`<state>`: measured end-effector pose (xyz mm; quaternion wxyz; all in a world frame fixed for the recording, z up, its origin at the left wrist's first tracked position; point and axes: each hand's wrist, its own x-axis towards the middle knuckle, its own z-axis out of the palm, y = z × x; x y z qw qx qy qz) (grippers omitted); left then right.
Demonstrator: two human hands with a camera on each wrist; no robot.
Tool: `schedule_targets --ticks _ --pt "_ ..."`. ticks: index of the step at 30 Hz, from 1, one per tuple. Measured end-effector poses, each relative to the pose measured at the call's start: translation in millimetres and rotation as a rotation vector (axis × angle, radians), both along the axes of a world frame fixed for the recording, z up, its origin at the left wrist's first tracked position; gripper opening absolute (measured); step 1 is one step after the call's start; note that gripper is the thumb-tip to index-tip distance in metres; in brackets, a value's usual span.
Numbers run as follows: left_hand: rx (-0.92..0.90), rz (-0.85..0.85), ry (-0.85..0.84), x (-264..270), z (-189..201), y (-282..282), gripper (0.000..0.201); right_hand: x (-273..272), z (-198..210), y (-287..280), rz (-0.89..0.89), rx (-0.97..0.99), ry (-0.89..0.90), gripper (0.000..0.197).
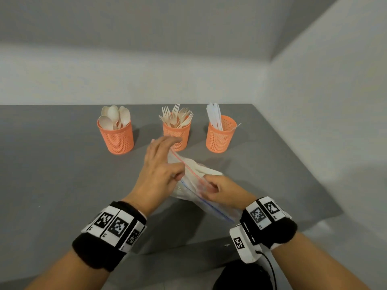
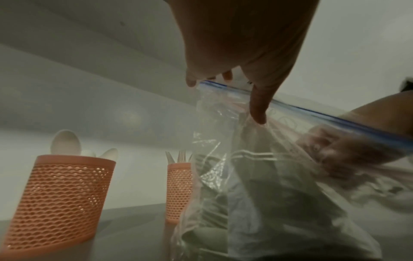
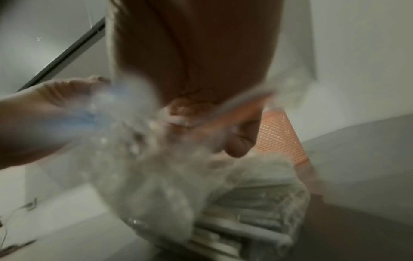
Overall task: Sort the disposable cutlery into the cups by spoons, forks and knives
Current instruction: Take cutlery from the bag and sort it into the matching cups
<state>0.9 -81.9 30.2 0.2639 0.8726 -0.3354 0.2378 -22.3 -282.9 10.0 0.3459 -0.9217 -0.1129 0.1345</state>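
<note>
No words or numbers can be read — only black-and-white square code markers on the wristbands (image 1: 113, 226).

A plain grey matte worktop (image 1: 62, 164) fills a white-walled corner. Three orange perforated plastic cups stand on it in a row: the middle cup (image 1: 177, 136) holds forks, the cup to its left (image 1: 117, 137) holds spoons, the cup to its right (image 1: 219, 136) holds knives. Just in front of the middle cup, a clear zip-top plastic bag (image 1: 194, 181) of pale cutlery touches the surface.
</note>
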Motion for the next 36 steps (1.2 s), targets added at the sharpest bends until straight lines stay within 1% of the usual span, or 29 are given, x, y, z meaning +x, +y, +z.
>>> schedule_targets --ticks 1,2,3,5,6,7,8,9,10,12,13,14,15,16,17,18,19,20,21,22,23,24,25,26,27,28,31,35,36 --pt "-0.001 0.013 0.003 -1 1 2 0.022 1 -1 -1 -0.021 -0.009 -0.062 0.025" --pt "0.016 0.016 0.010 -2 0 5 0.020 4 -1 -2 -0.087 -0.015 -0.129 0.026" --pt "0.068 0.009 0.034 -3 -1 8 0.019 8 0 -5 -0.212 -0.001 -0.192 0.021" --pt "0.240 0.009 0.164 -7 -6 15 0.019 17 9 -15 -0.498 0.157 -0.268 0.011" --pt "0.314 0.029 0.268 -8 -6 16 0.020 22 16 -18 -0.589 0.280 -0.258 0.012" --pt "0.358 0.066 0.390 -8 -8 16 0.029 24 22 -20 -0.621 0.394 -0.223 0.016" --pt "0.348 0.122 0.470 -6 -10 15 0.044 25 27 -20 -0.615 0.482 -0.179 0.019" --pt "0.286 0.193 0.508 -4 -10 12 0.052 24 29 -18 -0.595 0.527 -0.141 0.019" --pt "0.177 0.259 0.523 0 -9 10 0.050 23 30 -16 -0.567 0.538 -0.116 0.016" --pt "-0.006 0.338 0.560 6 -8 4 0.027 19 26 -15 -0.508 0.466 -0.105 0.008" --pt "-0.017 0.348 0.588 7 -7 2 0.016 19 25 -16 -0.482 0.398 -0.113 0.011" --pt "-0.005 0.335 0.607 8 -7 0 0.022 18 25 -18 -0.452 0.277 -0.150 0.020" --pt "0.000 0.309 0.626 9 -9 0 0.038 18 28 -20 -0.424 0.109 -0.249 0.032" --pt "-0.022 0.280 0.640 10 -9 -1 0.052 15 34 -18 -0.398 -0.011 -0.404 0.040" --pt "-0.058 0.245 0.649 10 -8 -3 0.062 11 43 -12 -0.356 -0.017 -0.585 0.042" --pt "-0.087 0.204 0.664 9 -7 -4 0.068 7 51 -3 -0.290 0.060 -0.720 0.038" --pt "-0.109 0.164 0.677 9 -8 -5 0.071 6 53 6 -0.195 0.136 -0.765 0.032" --pt "-0.133 0.131 0.685 9 -9 -6 0.072 5 53 14 -0.097 0.162 -0.735 0.024" --pt "-0.157 0.112 0.684 9 -10 -6 0.073 6 47 23 -0.030 0.127 -0.634 0.020" --pt "-0.178 0.102 0.678 10 -11 -6 0.074 9 37 27 0.004 0.036 -0.483 0.022" --pt "-0.192 0.098 0.669 9 -13 -5 0.075 15 24 27 -0.004 -0.106 -0.301 0.031" --pt "-0.185 0.100 0.665 8 -14 -3 0.076 20 13 24 -0.028 -0.248 -0.132 0.047" --pt "-0.171 0.103 0.666 7 -14 -2 0.076 25 6 19 -0.034 -0.322 -0.027 0.064" --pt "-0.156 0.111 0.672 6 -15 -1 0.077 31 2 14 -0.022 -0.328 0.009 0.076" --pt "-0.144 0.123 0.687 5 -17 0 0.078 35 2 11 0.005 -0.313 0.005 0.081" --pt "-0.141 0.141 0.711 5 -20 1 0.080 39 4 10 0.042 -0.318 -0.019 0.081" --pt "-0.211 0.176 0.770 7 -25 5 0.082 40 3 12 0.137 -0.385 -0.114 0.071" --pt "-0.352 0.181 0.831 12 -29 10 0.081 29 -9 15 0.210 -0.213 -0.296 0.069" --pt "-0.369 0.185 0.847 14 -30 11 0.081 27 -11 15 0.249 -0.208 -0.329 0.069"
